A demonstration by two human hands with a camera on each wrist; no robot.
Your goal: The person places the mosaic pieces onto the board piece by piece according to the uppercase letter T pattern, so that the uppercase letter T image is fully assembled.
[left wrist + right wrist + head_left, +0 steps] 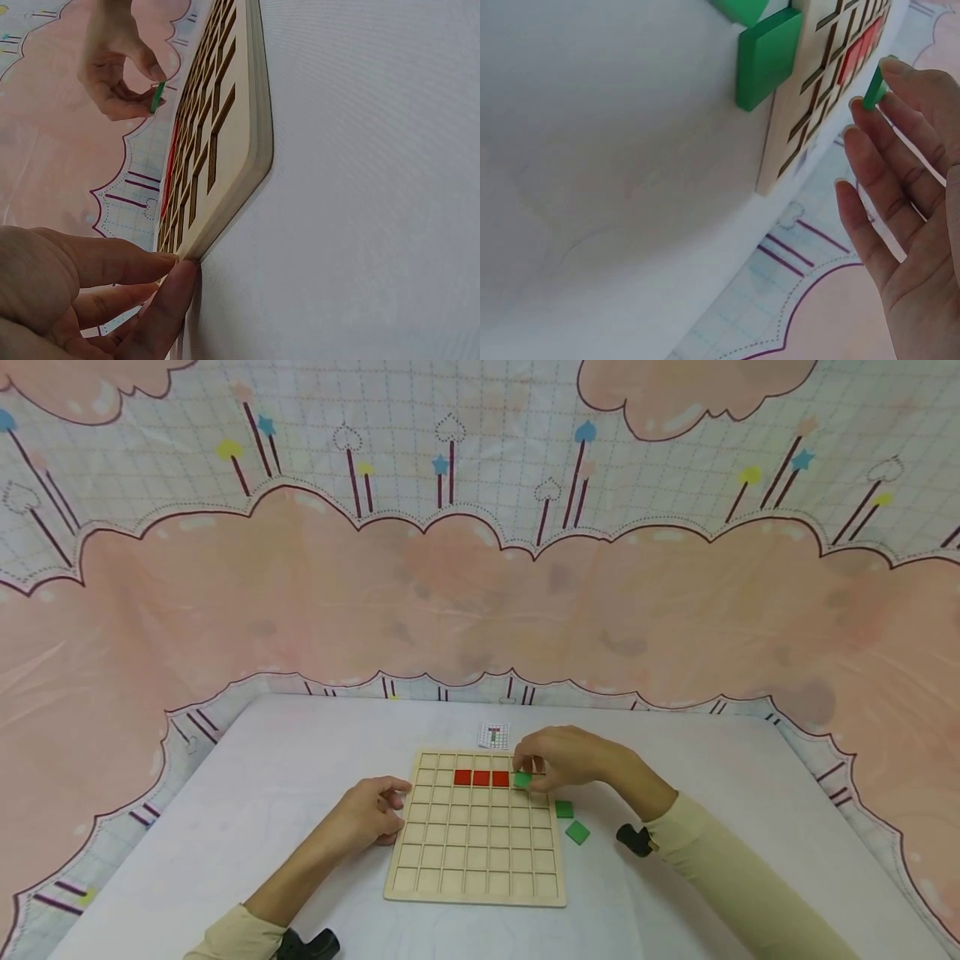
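A wooden grid board (476, 858) lies flat on the white table. My left hand (367, 814) holds its left edge between thumb and fingertips, also seen close up in the left wrist view. Over the upper right of the board, my right hand (567, 757) pinches a green square tile (522, 780), tilted on edge in the right wrist view and above the grid. Three red tiles (482, 777) sit side by side in a row of cells near the top, just left of the held tile. The other fingers of the right hand are spread.
Right of the board lie two loose green tiles, one (564, 810) close by its edge and another (577, 832) turned at an angle. A small pattern card (494, 736) lies beyond the top edge. A printed cloth (480, 610) hangs behind the table.
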